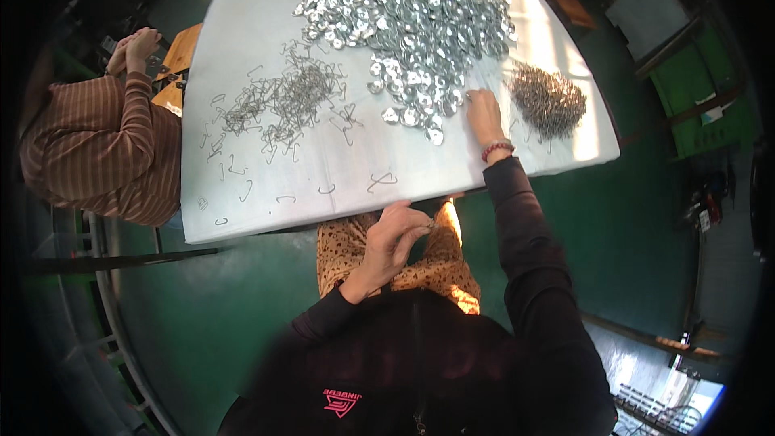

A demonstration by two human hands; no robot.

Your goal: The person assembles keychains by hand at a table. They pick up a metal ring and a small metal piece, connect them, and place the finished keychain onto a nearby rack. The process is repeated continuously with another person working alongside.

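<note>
your right hand (483, 113) lies fingers down on the near edge of the washer pile (412, 24) on the white bench (323, 186). your left hand (395, 234), below the bench edge, pinches a small metal piece (432, 226).

Your table (266, 202) wears a plain white cloth. The heap of round flat metal washers (408, 28) on it shines bright silver, the scattered bent wire clips (282, 101) are a duller silver-grey, and the small mound of fine wire pieces (549, 99) looks grey-brown. Your sleeves (525, 242) are black, your right wrist carries a red and white beaded bracelet (497, 148), and your lap shows tan cloth with dark leopard spots (343, 254). The person beside you wears a brown top with thin pale stripes (105, 153). The floor (630, 218) is dark green.
</note>
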